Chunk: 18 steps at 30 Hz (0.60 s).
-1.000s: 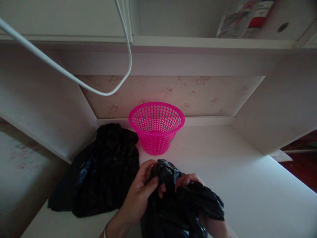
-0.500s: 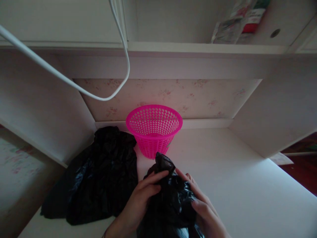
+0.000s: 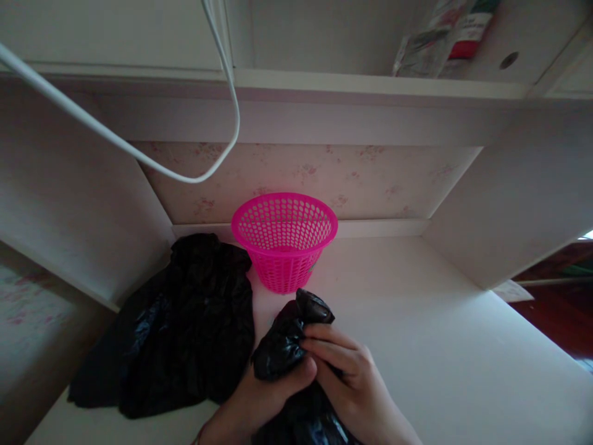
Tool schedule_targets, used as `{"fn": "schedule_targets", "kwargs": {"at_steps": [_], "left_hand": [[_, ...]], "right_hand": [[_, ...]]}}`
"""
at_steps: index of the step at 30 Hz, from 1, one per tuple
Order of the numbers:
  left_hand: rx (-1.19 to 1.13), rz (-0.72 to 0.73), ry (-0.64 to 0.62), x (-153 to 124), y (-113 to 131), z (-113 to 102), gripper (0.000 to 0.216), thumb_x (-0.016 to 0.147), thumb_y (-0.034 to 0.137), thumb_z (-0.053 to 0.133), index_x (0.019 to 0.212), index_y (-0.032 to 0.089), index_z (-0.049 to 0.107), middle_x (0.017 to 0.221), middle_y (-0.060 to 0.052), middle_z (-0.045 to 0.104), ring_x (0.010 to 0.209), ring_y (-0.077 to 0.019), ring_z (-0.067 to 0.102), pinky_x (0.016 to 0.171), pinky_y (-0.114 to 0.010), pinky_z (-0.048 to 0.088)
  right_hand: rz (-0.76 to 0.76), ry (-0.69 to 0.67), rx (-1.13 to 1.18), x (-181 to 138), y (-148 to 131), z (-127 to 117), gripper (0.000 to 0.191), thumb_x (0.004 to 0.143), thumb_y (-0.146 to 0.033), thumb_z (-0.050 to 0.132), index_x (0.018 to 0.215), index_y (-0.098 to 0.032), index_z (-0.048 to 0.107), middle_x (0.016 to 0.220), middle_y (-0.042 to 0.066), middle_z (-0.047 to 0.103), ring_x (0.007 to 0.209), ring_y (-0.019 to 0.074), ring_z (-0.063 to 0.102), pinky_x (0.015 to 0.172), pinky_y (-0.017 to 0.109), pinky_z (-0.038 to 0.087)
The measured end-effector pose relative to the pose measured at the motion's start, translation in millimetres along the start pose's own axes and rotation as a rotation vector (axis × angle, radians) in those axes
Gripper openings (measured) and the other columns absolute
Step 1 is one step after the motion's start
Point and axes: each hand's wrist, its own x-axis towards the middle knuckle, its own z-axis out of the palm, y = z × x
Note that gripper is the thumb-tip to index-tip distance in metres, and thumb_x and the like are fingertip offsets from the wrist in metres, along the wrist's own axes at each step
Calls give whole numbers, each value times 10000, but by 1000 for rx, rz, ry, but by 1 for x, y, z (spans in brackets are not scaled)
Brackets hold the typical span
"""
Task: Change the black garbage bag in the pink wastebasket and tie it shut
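Note:
Both hands hold a crumpled black plastic bag (image 3: 290, 337) low in the middle of the view, just above a white desk top (image 3: 417, 321). My left hand (image 3: 259, 398) grips the bag from below and the left, with the thumb across it. My right hand (image 3: 349, 380) lies over the bag from the right, its fingers pressed together on the plastic. The bag's bunched top sticks up between the hands, close in front of a pink perforated basket (image 3: 285, 238), which stands upright near the back of the desk.
A heap of more black plastic bags (image 3: 180, 321) lies on the desk to the left, beside a white side panel (image 3: 78, 210). A white cable (image 3: 139, 151) hangs in a loop above. A shelf (image 3: 370, 83) overhead holds packets (image 3: 445, 37). Another side panel (image 3: 514, 204) stands to the right.
The hands have drawn the bag in tighter. The right hand, which lay beside the bag, now covers it from the right, and the left hand has slid under it.

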Motion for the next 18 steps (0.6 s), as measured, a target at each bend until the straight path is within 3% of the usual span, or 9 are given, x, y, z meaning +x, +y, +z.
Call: {"fn": "schedule_targets", "kwargs": {"at_steps": [3,6,8,10,12,13,15,18], "left_hand": [[40,-1,111,-3,0,-4,513,711,575,850,1063,207,794,1205,-120,765,1216,-332,647,1155,-525,412],[218,105,50,-4,8,-7,388,797,547,789,1004,220,812,1171,-103,774,1178,-315,655,1160,-503,400],[339,184,-25,-3,14,-8,295,845,481,763,988,229,817,1130,-96,782,1124,-297,670,1144,-478,413],[363,203,-120,-2,20,-7,246,853,404,768,1025,234,808,1097,-92,787,1044,-279,691,1075,-454,476],[372,207,-234,-1,26,-4,239,848,321,775,1071,238,797,1097,-88,782,988,-259,699,1026,-428,505],[383,219,-288,-2,30,-2,235,851,288,768,1079,239,797,1100,-86,779,975,-252,699,1020,-421,504],[417,219,-427,-4,37,1,192,868,258,739,1043,236,813,1063,-81,781,944,-249,700,1005,-414,505],[409,117,-624,-9,46,2,218,859,267,736,1059,235,818,973,-64,789,902,-263,710,930,-399,530]], "right_hand": [[15,44,95,-6,5,-6,244,963,-247,647,1113,-359,802,1167,67,756,1102,213,700,939,309,578],[83,252,272,-5,16,-11,209,933,-293,705,1119,-351,779,1023,41,714,962,169,682,839,264,562],[155,280,423,-1,22,-11,452,876,-388,770,1315,-355,666,982,15,645,843,142,640,749,251,541],[254,113,529,5,22,-11,547,881,-490,744,1375,-303,604,902,-1,616,741,126,599,677,249,510],[348,-101,511,11,17,-10,375,949,-540,635,1101,-205,707,727,-17,586,620,107,536,579,225,446],[384,-167,471,13,13,-10,389,975,-547,586,937,-178,702,643,-27,555,558,95,493,526,213,403],[411,-201,376,18,4,-8,441,989,-550,549,781,-173,641,577,-38,524,485,79,430,449,202,324],[391,-192,314,22,-7,-8,397,974,-529,574,786,-183,623,622,-39,533,478,73,429,424,196,302]]}}
